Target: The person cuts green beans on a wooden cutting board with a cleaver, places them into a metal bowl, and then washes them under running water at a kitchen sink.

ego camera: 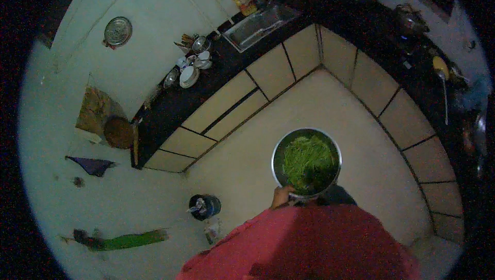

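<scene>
A round metal bowl (273, 160) with a bright rim is held low in front of my body. Finely cut or stringy greens (309, 156) fill much of it, with a dark shadow over their lower part. My left hand (282, 196) grips the rim at the lower left. My right hand cannot be made out; a dark shape lies at the bowl's lower right. My red garment covers the bottom of the view.
A dark counter (216, 75) with a steel sink (259, 28) and stacked dishes (189, 75) runs along the left. Another dark counter, with a yellow-headed utensil (441, 67), curves along the right. A dark bin (210, 206) stands on the floor at left.
</scene>
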`<state>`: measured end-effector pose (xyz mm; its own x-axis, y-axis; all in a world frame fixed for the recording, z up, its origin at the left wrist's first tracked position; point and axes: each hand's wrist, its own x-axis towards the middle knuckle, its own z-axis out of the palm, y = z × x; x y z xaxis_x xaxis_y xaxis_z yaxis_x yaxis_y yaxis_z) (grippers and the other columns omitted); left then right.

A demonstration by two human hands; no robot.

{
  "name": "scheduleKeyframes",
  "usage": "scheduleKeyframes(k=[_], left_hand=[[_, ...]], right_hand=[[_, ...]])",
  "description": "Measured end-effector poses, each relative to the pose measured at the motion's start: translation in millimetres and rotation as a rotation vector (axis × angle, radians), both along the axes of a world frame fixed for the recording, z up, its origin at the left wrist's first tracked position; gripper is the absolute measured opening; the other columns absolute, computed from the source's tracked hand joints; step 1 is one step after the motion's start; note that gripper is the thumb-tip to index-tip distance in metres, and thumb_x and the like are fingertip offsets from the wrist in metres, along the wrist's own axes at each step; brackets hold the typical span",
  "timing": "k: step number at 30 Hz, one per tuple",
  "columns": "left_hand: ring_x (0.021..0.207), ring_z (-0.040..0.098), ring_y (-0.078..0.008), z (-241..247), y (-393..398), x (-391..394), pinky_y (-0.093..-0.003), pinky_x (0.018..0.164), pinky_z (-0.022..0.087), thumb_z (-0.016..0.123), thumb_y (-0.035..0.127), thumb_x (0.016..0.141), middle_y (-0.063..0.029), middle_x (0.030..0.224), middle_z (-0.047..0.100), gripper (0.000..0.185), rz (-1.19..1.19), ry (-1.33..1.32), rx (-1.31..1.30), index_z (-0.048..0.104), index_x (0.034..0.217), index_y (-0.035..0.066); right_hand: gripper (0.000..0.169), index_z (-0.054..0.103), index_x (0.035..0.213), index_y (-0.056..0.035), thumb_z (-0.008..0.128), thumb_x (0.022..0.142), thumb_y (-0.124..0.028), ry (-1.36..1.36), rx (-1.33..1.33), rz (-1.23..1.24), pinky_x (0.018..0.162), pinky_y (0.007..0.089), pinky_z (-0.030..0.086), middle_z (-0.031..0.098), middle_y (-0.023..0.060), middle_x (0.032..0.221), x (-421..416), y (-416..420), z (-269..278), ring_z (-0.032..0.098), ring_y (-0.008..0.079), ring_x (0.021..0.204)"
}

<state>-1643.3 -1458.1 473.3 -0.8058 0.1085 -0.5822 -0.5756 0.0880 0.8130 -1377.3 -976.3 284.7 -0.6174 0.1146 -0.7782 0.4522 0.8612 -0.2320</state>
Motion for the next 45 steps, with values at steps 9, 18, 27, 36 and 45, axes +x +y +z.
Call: scheduleKeyframes(k=[9, 18, 27, 36, 45], left_hand=[[0.086, 0.06, -0.0278, 36, 28, -184, -0.041, 0.078, 0.046, 0.075, 0.018, 0.061, -0.0148, 0.096, 0.062, 0.033, -0.313, 0.165, -0.501, 0.065, 0.091, 0.008], [0.085, 0.059, -0.027, -16, -8, -422, -0.0403, 0.072, 0.048, 0.072, 0.028, 0.067, -0.0155, 0.099, 0.059, 0.039, -0.403, 0.235, -0.375, 0.061, 0.098, 0.006], [0.079, 0.057, -0.0241, -67, -56, -627, -0.0372, 0.064, 0.048, 0.059, 0.043, 0.081, -0.0137, 0.095, 0.055, 0.05, -0.14, 0.402, 0.088, 0.051, 0.108, 0.002], [0.076, 0.055, -0.0221, 17, -7, -815, -0.034, 0.061, 0.048, 0.057, 0.044, 0.083, -0.0082, 0.09, 0.053, 0.047, -0.048, 0.347, -0.008, 0.052, 0.106, 0.003], [0.088, 0.058, -0.0265, 140, -7, -974, -0.0422, 0.075, 0.046, 0.052, 0.03, 0.082, -0.0134, 0.096, 0.057, 0.034, 0.536, 0.056, 0.097, 0.052, 0.104, 0.004]], right_hand=[[0.025, 0.063, 0.078, -0.0042, 0.054, 0.085, -0.026, 0.43, 0.213, 0.513, 0.054, 0.04, 0.047, 0.059, 0.0125, 0.07, -302, 109, 0, 0.055, 0.0238, 0.06], [0.022, 0.06, 0.089, -0.0012, 0.051, 0.083, -0.02, 0.602, -0.187, -0.039, 0.06, 0.0358, 0.049, 0.063, 0.0105, 0.084, -615, 18, 65, 0.06, 0.0237, 0.072], [0.018, 0.061, 0.096, -0.0034, 0.057, 0.081, -0.012, 0.629, -0.117, -0.044, 0.07, 0.0369, 0.049, 0.063, 0.0143, 0.091, -828, -88, 169, 0.061, 0.0304, 0.079], [0.024, 0.057, 0.104, -0.0039, 0.057, 0.08, -0.005, 1.007, -0.205, 0.198, 0.065, 0.0373, 0.049, 0.062, 0.0158, 0.093, -1107, -97, 276, 0.061, 0.0282, 0.075], [0.025, 0.055, 0.107, -0.0017, 0.056, 0.084, -0.011, 1.73, -0.254, 0.816, 0.071, 0.0384, 0.049, 0.059, 0.0146, 0.097, -1451, -234, 477, 0.059, 0.0294, 0.085]])
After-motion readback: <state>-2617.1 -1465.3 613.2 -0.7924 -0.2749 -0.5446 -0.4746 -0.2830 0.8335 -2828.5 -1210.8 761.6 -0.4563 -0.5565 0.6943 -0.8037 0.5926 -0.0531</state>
